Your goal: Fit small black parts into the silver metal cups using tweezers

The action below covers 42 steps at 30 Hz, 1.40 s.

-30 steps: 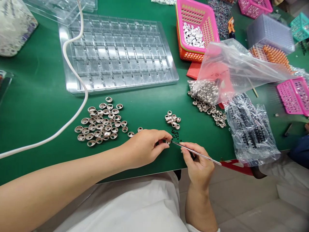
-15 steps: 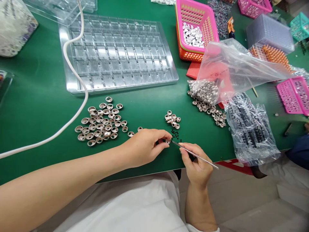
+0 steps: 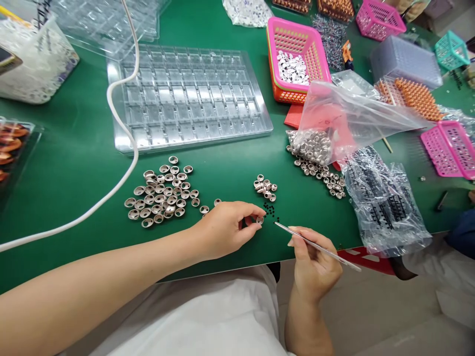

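My left hand (image 3: pixel 226 230) pinches a small silvery metal cup (image 3: pixel 260 220) with a hole in it between thumb and fingertips, just above the green table. My right hand (image 3: pixel 315 257) grips slim metal tweezers (image 3: pixel 315 245), slanting down to the left. Their tip is close to the table, right of the cup and apart from it, with a tiny black speck at the point. Tiny black pieces (image 3: pixel 269 210) lie scattered beyond the fingertips. Behind them sits a little heap of metal cups (image 3: pixel 265 187). A larger spread of these cups (image 3: pixel 159 198) lies left of my left hand.
A clear compartment tray (image 3: pixel 193 138) lies at the back, crossed at its left by a white cable (image 3: pixel 120 190). Pink baskets (image 3: pixel 324 66), a plastic bag of metal cups (image 3: pixel 311 146) and bags of black parts (image 3: pixel 386 202) stand to the right. The table's front edge is near my wrists.
My right hand has drawn the tweezers away from the cup, right and slightly down, toward the table. My left hand still pinches the cup. The view has shifted a little.
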### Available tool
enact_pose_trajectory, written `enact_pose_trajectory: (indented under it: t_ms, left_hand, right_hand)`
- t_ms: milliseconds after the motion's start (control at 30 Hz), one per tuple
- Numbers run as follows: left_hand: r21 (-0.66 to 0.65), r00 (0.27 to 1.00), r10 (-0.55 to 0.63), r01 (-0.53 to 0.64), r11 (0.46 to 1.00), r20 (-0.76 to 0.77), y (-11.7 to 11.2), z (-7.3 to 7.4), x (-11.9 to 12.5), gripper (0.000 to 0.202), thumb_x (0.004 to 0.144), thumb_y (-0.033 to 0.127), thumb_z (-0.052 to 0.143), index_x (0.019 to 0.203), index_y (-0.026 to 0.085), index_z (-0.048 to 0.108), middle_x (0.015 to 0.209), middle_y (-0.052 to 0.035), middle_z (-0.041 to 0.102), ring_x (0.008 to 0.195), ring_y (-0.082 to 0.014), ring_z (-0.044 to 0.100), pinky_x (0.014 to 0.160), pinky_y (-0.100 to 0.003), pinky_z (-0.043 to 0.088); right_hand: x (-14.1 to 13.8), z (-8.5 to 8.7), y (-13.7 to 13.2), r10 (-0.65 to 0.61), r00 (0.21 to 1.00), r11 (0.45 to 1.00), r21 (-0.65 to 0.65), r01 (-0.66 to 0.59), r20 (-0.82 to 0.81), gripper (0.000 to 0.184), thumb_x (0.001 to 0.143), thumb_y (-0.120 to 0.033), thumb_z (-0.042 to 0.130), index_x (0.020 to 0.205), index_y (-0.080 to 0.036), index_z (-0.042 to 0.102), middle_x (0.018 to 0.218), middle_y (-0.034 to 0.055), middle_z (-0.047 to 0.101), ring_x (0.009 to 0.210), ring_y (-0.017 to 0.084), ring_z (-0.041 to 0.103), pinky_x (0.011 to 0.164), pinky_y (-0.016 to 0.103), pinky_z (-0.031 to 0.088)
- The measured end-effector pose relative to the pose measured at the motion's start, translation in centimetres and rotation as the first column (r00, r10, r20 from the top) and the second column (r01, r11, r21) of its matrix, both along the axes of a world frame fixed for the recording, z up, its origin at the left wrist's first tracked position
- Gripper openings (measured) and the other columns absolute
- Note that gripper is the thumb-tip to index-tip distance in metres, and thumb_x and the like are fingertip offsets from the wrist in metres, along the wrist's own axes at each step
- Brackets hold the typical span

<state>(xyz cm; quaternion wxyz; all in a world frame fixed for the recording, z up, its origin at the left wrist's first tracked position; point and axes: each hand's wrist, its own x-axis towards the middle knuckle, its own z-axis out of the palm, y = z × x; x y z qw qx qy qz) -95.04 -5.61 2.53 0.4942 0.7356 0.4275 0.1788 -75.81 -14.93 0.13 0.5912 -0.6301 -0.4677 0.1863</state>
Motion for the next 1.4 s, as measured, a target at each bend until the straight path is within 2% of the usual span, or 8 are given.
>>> enact_pose_trajectory:
  t_ms: [100, 233, 333, 600, 933, 1400]
  left_hand:
    - [0.0, 1.0, 0.005, -0.005, 1.0, 0.03, -0.1, -0.1, 0.1, 0.02, 0.089, 0.021, 0.065, 0.105, 0.018, 0.074, 0.09, -0.0009, 0.077, 0.074, -0.0141, 0.069, 0.068, -0.023, 0.052]
    - [0.004, 0.998, 0.009, -0.009, 1.0, 0.065, -0.1, 0.0, 0.3, 0.016, 0.086, 0.016, 0.067, 0.1, 0.017, 0.075, 0.084, -0.0006, 0.076, 0.071, -0.0137, 0.068, 0.066, -0.022, 0.052]
    - [0.024, 0.996, 0.011, -0.013, 1.0, 0.085, -0.1, 0.1, 0.4, 0.013, 0.085, 0.014, 0.069, 0.096, 0.017, 0.075, 0.08, 0.0004, 0.076, 0.068, -0.0127, 0.067, 0.064, -0.021, 0.051]
    - [0.166, 0.992, -0.01, -0.011, 0.986, 0.123, -0.4, -0.1, 0.2, 0.011, 0.085, 0.013, 0.074, 0.095, 0.014, 0.074, 0.076, 0.0005, 0.074, 0.066, -0.0115, 0.067, 0.062, -0.019, 0.05]
    - [0.298, 0.987, -0.04, -0.008, 0.955, 0.154, -0.4, -0.2, 0.2, 0.012, 0.084, 0.012, 0.077, 0.096, 0.013, 0.073, 0.076, 0.0005, 0.074, 0.064, -0.0106, 0.066, 0.059, -0.017, 0.05]
    - [0.319, 0.986, -0.045, -0.009, 0.948, 0.16, -0.4, -0.1, 0.2, 0.012, 0.082, 0.012, 0.079, 0.093, 0.013, 0.072, 0.074, 0.0019, 0.073, 0.064, -0.0094, 0.066, 0.059, -0.016, 0.048]
  right_hand:
    - [-0.3, 0.3, -0.3, 0.056, 0.997, 0.998, -0.009, -0.055, 0.046, 0.013, 0.085, -0.016, 0.074, 0.095, -0.023, 0.07, 0.089, 0.0048, 0.077, 0.076, 0.02, 0.074, 0.053, 0.031, 0.06]
    - [-0.4, 0.5, -0.2, 0.138, 0.988, 0.989, 0.04, -0.141, 0.075, 0.021, 0.084, -0.01, 0.072, 0.1, -0.023, 0.07, 0.091, 0.004, 0.077, 0.077, 0.019, 0.073, 0.052, 0.029, 0.059]
    - [-0.3, 0.6, -0.1, 0.158, 0.984, 0.986, 0.033, -0.161, 0.085, 0.022, 0.085, -0.008, 0.071, 0.102, -0.023, 0.07, 0.091, 0.0037, 0.077, 0.077, 0.018, 0.073, 0.056, 0.031, 0.061]
    - [-0.4, 1.1, -0.2, 0.272, 0.931, 0.953, 0.063, -0.295, 0.245, 0.04, 0.08, 0.004, 0.07, 0.112, -0.022, 0.069, 0.097, 0.0045, 0.077, 0.082, 0.02, 0.074, 0.068, 0.038, 0.061]
    - [-0.3, 1.4, -0.5, 0.285, 0.902, 0.944, 0.067, -0.323, 0.326, 0.042, 0.081, 0.005, 0.069, 0.114, -0.02, 0.067, 0.099, 0.0058, 0.077, 0.084, 0.02, 0.074, 0.067, 0.037, 0.058]
    - [-0.4, 1.6, -0.5, 0.293, 0.889, 0.941, 0.06, -0.334, 0.353, 0.042, 0.08, 0.005, 0.07, 0.114, -0.02, 0.066, 0.1, 0.0066, 0.077, 0.085, 0.02, 0.074, 0.068, 0.036, 0.058]
